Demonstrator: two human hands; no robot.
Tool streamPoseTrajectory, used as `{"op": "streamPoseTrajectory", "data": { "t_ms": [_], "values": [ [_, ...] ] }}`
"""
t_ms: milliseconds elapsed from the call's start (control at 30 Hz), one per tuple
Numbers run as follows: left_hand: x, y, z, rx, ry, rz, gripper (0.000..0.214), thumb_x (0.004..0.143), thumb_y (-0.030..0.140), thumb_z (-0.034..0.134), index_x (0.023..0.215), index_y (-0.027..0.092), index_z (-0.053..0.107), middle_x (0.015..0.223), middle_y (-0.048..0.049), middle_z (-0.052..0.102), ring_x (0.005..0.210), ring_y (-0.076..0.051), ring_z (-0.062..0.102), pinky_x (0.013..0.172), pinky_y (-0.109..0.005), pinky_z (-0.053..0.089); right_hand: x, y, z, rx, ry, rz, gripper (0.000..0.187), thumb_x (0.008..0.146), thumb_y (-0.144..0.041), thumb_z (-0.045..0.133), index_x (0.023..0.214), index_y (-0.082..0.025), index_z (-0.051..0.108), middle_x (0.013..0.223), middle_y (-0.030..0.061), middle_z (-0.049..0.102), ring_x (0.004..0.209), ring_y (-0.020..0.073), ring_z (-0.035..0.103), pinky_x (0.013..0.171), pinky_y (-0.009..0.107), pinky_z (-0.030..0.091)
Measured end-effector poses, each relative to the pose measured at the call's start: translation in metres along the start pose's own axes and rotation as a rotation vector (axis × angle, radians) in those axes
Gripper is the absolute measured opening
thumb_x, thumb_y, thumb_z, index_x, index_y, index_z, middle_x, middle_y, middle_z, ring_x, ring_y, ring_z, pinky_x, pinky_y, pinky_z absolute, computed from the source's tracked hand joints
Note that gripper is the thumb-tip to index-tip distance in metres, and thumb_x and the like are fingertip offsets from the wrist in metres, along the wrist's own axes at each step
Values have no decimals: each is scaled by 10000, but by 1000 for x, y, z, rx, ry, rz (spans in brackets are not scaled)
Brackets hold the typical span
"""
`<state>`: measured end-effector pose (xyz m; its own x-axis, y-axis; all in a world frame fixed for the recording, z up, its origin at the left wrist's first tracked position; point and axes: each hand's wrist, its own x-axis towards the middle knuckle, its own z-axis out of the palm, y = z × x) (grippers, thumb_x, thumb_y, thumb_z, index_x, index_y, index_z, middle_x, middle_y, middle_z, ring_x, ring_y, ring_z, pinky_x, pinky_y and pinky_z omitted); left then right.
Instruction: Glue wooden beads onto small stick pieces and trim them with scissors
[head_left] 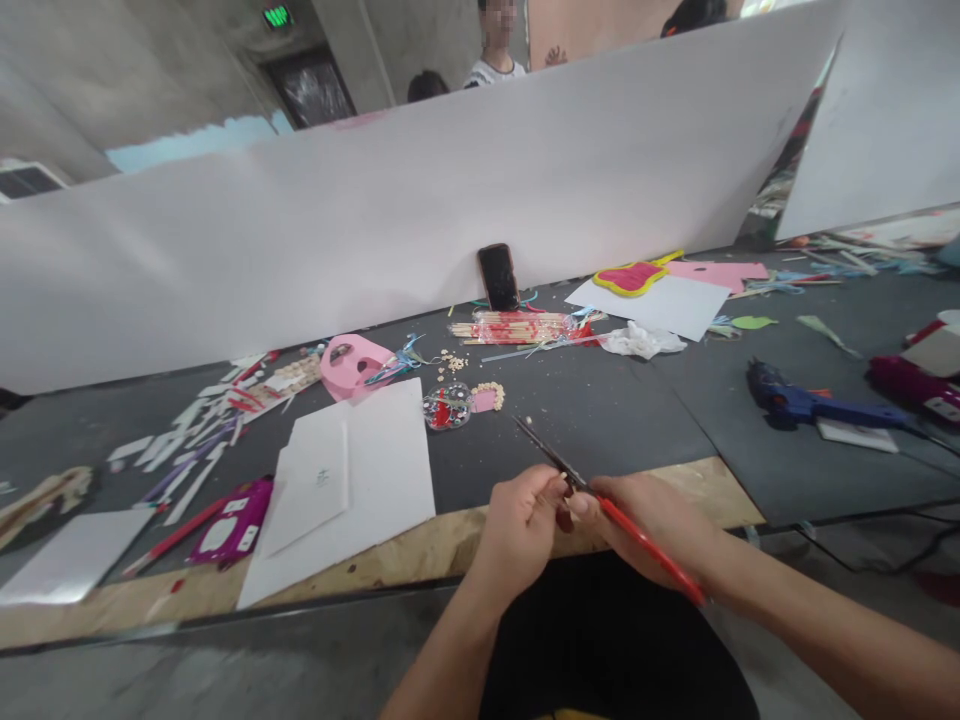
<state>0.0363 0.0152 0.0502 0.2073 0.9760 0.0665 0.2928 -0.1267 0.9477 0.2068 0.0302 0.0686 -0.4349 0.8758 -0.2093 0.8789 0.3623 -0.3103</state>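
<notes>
My right hand [651, 520] is closed around red-handled scissors [600, 500], whose dark blades point up and left over the table edge. My left hand [521, 525] is pinched together right beside the blades, fingertips at the pivot, holding something too small to make out. Both hands hover at the near edge of the wooden board [420, 555], above my dark lap.
White paper sheets [352, 470] lie left of my hands. A blue glue gun [802, 403] rests to the right. A phone [499, 277] leans on the white partition [375, 220]. Pink foam shapes [352, 362], a stick bundle [517, 326], beads and scraps litter the dark mat. People stand behind the partition.
</notes>
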Motion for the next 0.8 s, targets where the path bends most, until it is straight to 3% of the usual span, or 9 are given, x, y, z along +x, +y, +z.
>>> {"op": "streamPoseTrajectory", "data": {
  "t_ms": [167, 333, 533, 667, 800],
  "values": [
    [1, -5, -1, -170, 59, -139, 358, 901, 460, 404, 775, 169, 572, 574, 17, 584, 434, -84, 440, 468, -200, 346, 5, 9, -12, -200, 55, 31, 235, 901, -378, 415, 812, -212, 555, 744, 85, 698, 682, 249, 655, 556, 303, 342],
    [4, -19, -15, -189, 174, -146, 320, 887, 433, 444, 818, 152, 581, 635, 0, 592, 488, -83, 454, 502, -199, 377, 21, 36, -9, -263, 86, 170, 368, 877, -525, 392, 858, -203, 570, 780, 128, 699, 703, 287, 669, 580, 345, 394],
    [3, -27, -42, -16, 193, -162, 256, 874, 396, 464, 838, 174, 584, 686, -1, 600, 548, -110, 501, 551, -223, 401, 47, 84, -16, -260, 107, 302, 547, 824, -670, 348, 833, -178, 587, 835, 177, 700, 753, 339, 671, 552, 377, 419],
    [3, -27, -61, 91, 270, -128, 303, 900, 407, 409, 716, 191, 516, 646, 16, 576, 550, -110, 517, 578, -224, 406, 63, 108, -24, -244, 144, 275, 503, 779, -645, 463, 771, -165, 613, 777, 186, 700, 671, 316, 667, 524, 353, 398],
    [-1, -31, -66, 221, 335, -105, 316, 907, 411, 397, 704, 201, 520, 665, 9, 588, 578, -123, 533, 583, -228, 401, 76, 115, -27, -214, 278, 162, 345, 742, -507, 611, 682, -170, 645, 701, 157, 690, 612, 231, 640, 553, 321, 380]
  ]
}}
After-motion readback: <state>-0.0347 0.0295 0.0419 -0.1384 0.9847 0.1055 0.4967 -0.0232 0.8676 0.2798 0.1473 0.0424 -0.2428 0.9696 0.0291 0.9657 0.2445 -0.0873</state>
